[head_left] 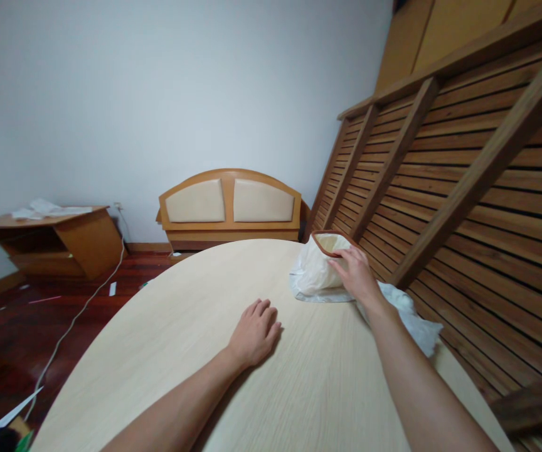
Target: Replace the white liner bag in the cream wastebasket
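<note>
A white plastic bag (315, 276) hangs round a small bin-like container with a brown rim (324, 248), standing at the far right of the round table (167, 351). My right hand (354, 273) is closed on the near right side of that rim, thumb and fingers pinching it. Inside the rim a pale yellowish lining shows. My left hand (255, 333) rests palm down on the tabletop, fingers lying loosely bent, holding nothing. More white plastic (412, 317) lies beyond my right forearm, partly hidden by it; whether it joins the bag I cannot tell.
A slatted wooden frame (440, 176) leans along the right, close to the table edge. Behind the table stands a padded headboard (231, 207) against the wall. A low wooden cabinet (71, 245) with papers is at left, and a white cable (80, 314) crosses the floor.
</note>
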Demonstrator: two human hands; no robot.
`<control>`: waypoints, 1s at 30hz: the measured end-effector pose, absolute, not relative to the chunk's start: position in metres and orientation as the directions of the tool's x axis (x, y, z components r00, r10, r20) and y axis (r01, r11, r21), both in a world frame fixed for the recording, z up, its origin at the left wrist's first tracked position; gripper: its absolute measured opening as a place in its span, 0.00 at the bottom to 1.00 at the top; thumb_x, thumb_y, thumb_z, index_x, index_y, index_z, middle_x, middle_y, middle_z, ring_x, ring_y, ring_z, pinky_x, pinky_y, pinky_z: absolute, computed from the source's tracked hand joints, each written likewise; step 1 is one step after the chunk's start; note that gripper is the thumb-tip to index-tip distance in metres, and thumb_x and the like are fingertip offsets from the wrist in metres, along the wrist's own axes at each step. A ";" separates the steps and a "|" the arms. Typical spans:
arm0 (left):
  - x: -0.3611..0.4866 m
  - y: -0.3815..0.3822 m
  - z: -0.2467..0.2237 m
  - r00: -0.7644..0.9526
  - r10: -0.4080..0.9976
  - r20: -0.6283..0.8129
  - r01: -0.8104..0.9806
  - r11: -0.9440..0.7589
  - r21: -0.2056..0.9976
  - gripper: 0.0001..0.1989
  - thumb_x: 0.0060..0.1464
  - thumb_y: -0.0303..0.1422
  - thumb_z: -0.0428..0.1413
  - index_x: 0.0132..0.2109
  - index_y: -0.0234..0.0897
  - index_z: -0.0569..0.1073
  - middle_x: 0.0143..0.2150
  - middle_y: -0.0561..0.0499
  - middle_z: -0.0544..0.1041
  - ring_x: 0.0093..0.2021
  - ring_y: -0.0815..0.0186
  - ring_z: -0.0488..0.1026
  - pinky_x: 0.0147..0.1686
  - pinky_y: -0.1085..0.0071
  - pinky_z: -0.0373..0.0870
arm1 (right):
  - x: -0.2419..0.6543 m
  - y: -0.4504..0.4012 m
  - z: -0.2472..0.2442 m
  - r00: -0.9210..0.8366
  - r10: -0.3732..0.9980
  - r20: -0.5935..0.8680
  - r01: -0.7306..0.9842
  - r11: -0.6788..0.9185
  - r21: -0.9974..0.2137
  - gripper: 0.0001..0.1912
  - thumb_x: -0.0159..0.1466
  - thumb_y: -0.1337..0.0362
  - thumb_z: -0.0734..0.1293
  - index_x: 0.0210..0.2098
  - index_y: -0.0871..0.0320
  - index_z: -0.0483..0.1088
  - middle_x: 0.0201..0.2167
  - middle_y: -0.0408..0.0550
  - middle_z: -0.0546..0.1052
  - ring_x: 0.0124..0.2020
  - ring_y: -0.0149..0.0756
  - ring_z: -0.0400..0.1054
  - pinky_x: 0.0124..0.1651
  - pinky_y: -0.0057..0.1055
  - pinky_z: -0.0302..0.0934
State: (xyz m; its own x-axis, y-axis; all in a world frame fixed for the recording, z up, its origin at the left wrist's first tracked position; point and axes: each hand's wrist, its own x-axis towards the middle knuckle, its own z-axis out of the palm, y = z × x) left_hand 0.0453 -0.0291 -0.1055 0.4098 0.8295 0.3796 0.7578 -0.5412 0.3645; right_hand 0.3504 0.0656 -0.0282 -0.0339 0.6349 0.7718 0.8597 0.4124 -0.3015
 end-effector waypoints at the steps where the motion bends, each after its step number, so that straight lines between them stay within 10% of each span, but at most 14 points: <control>1: 0.045 -0.029 -0.105 0.414 0.828 0.379 0.757 -0.544 0.362 0.17 0.65 0.39 0.49 0.55 0.38 0.72 0.63 0.40 0.71 0.66 0.49 0.64 0.66 0.47 0.60 | 0.352 0.066 -0.029 -0.028 0.633 0.774 0.861 0.409 -0.302 0.17 0.66 0.52 0.64 0.44 0.55 0.77 0.42 0.56 0.76 0.54 0.54 0.65 0.62 0.53 0.57; 20: 0.034 -0.034 -0.083 0.505 0.801 0.321 0.757 -0.590 0.282 0.22 0.58 0.40 0.56 0.57 0.36 0.74 0.63 0.36 0.72 0.64 0.48 0.67 0.66 0.49 0.61 | 0.357 0.065 -0.035 -0.017 0.597 0.802 0.906 0.348 -0.240 0.20 0.69 0.54 0.60 0.50 0.59 0.76 0.52 0.61 0.73 0.64 0.56 0.57 0.70 0.57 0.45; 30: 0.024 -0.036 -0.076 0.550 0.792 0.266 0.752 -0.608 0.254 0.25 0.60 0.42 0.54 0.61 0.36 0.71 0.66 0.38 0.68 0.67 0.51 0.64 0.68 0.53 0.57 | 0.344 0.049 -0.031 0.101 0.727 0.679 0.937 0.161 -0.311 0.30 0.68 0.52 0.61 0.67 0.55 0.62 0.74 0.55 0.47 0.73 0.66 0.34 0.68 0.62 0.47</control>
